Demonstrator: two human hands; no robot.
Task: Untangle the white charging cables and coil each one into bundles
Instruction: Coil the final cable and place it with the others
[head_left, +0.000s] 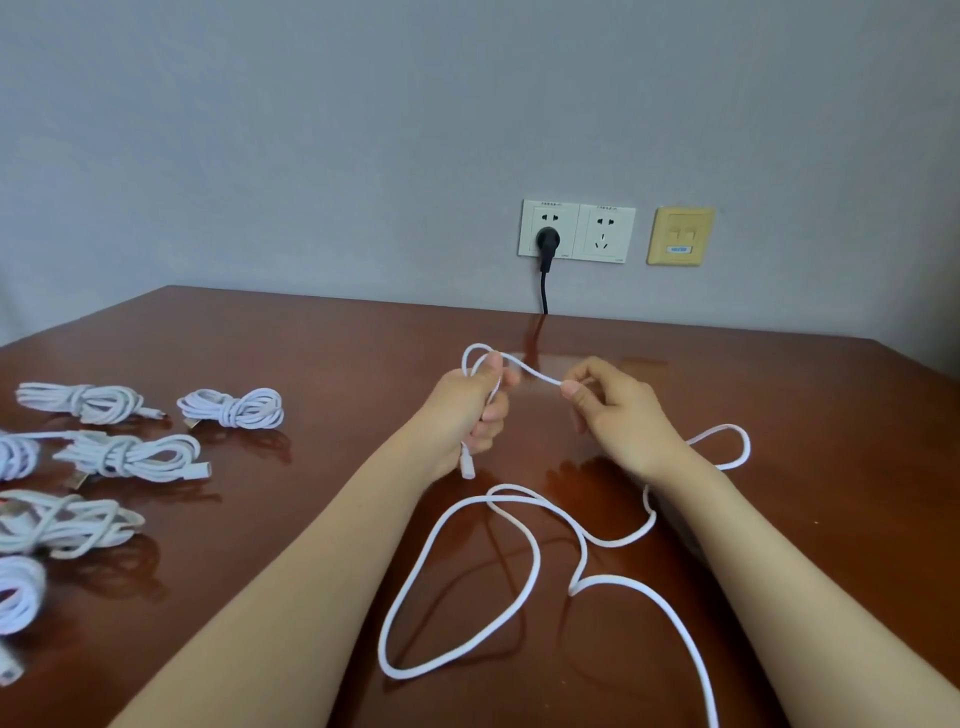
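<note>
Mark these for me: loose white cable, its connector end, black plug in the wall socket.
loose white cable (572, 588): head view, sharp bend in the slack part.
connector end (466, 467): head view, white tip of the connector.
black plug (548, 240): head view, round plug body.

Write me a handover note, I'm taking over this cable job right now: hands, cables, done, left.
Left hand grips a small loop of a loose white braided charging cable, one connector hanging below the fist.
Right hand pinches the same cable further along.
Its remainder lies in slack loops on the glossy brown wooden table.
Done: several coiled white cable bundles lie at the table's left.
Left: finish coiling this cable into a bundle.
</note>
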